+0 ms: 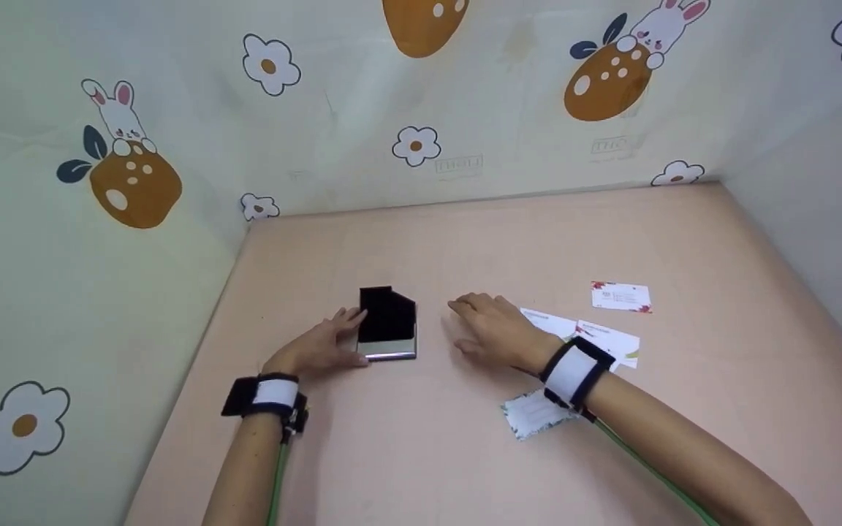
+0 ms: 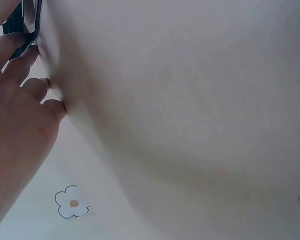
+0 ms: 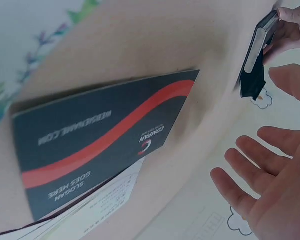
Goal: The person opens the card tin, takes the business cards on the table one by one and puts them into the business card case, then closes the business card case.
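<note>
So the left hand (image 1: 322,345) has its fingers against the left side of a small black-and-silver card case (image 1: 387,325), lid up, around the middle of the pink tabletop (image 1: 465,453). The right hand (image 1: 492,332) hovers spread, holding nothing, just right of it, printed business cards (image 1: 596,337) behind its wrist.

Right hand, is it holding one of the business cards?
No, the right hand rests open on the table, holding nothing; the cards lie beside its wrist.

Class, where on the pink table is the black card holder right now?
In the head view, the black card holder lies left of centre on the table, touched by the left hand; the right hand hovers just right of it.
</note>
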`<state>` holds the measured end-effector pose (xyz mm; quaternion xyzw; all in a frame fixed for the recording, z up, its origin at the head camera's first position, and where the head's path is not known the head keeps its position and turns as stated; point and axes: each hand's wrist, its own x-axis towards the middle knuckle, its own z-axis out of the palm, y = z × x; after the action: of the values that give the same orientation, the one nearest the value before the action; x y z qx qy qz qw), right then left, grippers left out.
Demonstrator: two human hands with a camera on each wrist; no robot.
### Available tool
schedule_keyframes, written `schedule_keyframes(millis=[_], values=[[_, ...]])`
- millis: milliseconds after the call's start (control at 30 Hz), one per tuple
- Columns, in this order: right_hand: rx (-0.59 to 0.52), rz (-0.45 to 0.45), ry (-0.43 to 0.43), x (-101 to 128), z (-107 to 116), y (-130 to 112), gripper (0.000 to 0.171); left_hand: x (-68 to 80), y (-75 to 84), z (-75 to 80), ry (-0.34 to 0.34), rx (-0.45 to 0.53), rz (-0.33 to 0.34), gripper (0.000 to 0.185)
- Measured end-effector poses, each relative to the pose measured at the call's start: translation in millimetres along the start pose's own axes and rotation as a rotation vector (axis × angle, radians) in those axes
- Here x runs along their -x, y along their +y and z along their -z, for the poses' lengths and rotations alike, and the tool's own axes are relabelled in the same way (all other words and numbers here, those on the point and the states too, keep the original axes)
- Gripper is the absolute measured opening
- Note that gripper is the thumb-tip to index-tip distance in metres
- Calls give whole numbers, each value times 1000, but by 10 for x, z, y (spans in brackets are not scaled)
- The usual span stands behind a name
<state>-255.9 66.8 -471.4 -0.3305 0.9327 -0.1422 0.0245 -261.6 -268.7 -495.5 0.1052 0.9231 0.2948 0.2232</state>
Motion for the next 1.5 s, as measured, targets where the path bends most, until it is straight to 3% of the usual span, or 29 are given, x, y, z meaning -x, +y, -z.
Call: schedule_keyframes(millis=[367, 600, 867, 1233, 1500], values=[[58, -7, 106, 303, 82, 253, 64, -12, 4, -27, 11, -8, -46, 90], [74, -10, 95, 409, 46, 371, 65, 35, -61, -29, 8, -20, -23, 90], [58, -115, 59, 594, 110, 594, 72, 21, 20, -11, 14, -6, -33, 88], [18, -206, 26, 823, 224, 782, 77, 4, 9, -18, 19, -9, -35, 88], [28, -226, 23, 915, 282, 897, 76, 12, 3, -12, 21, 20, -42, 90]])
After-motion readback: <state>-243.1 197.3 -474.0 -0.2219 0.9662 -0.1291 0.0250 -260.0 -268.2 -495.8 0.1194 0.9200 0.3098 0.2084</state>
